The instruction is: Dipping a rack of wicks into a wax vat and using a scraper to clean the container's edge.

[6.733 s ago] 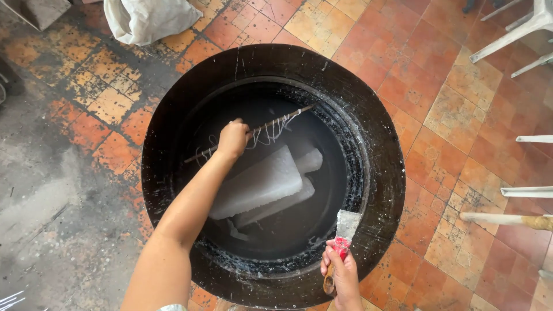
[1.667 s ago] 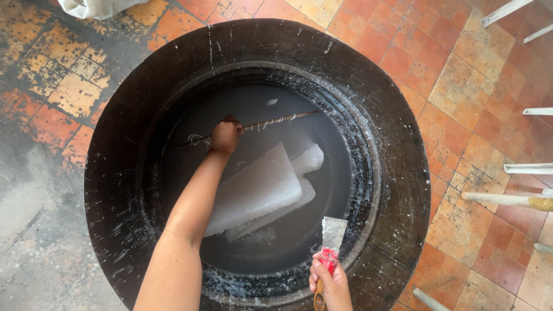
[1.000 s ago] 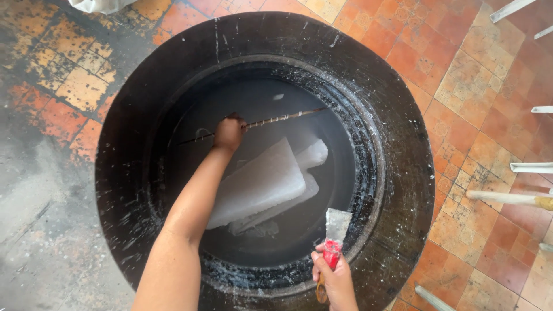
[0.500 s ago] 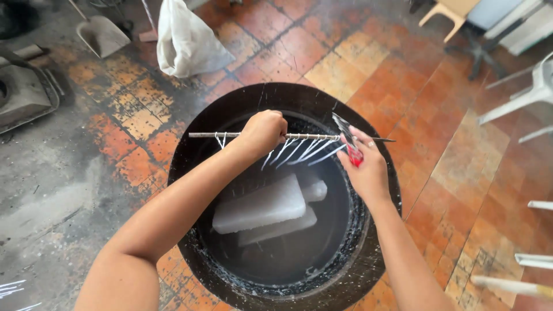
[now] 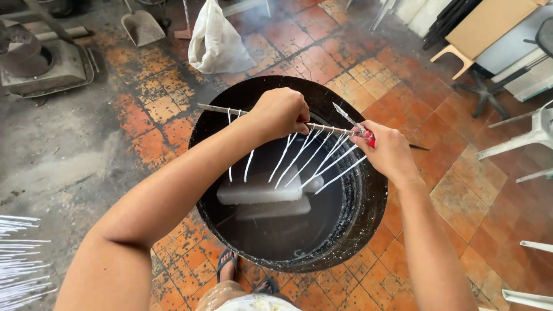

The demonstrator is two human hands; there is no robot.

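Head view, read from left to right. At the far left edge, a bundle of thin white tapers (image 5: 20,262) lay fanned out over the grey floor (image 5: 52,167), and a square metal stand (image 5: 49,66) stood at the upper left. A dustpan (image 5: 142,27) and a white sack (image 5: 219,43) rested on the orange tiles beyond the vat. The large black vat (image 5: 368,207) occupied the centre, and two pale wax slabs (image 5: 259,193) lay in its dark liquid, one stacked on the other. The left hand (image 5: 280,112) was above the vat, its fingers (image 5: 299,115) closed around a thin rod (image 5: 216,109) held roughly level over the far rim. White coated wicks (image 5: 299,158) hung from the rod in a row, most of them slanted toward the lower left, their tips above the slabs and clear of the liquid. The right hand (image 5: 390,152) was at the rod's right portion, its fingers wrapped around the red handle of a scraper (image 5: 352,122), whose flat blade pointed up and to the left, just above the rod. Whether this hand also gripped the rod could not be told. The rod's dark tip (image 5: 419,147) projected past the right hand. A sandalled foot (image 5: 226,266) stood on the tiles just in front of the vat. White chair legs (image 5: 521,141) lined the right edge.
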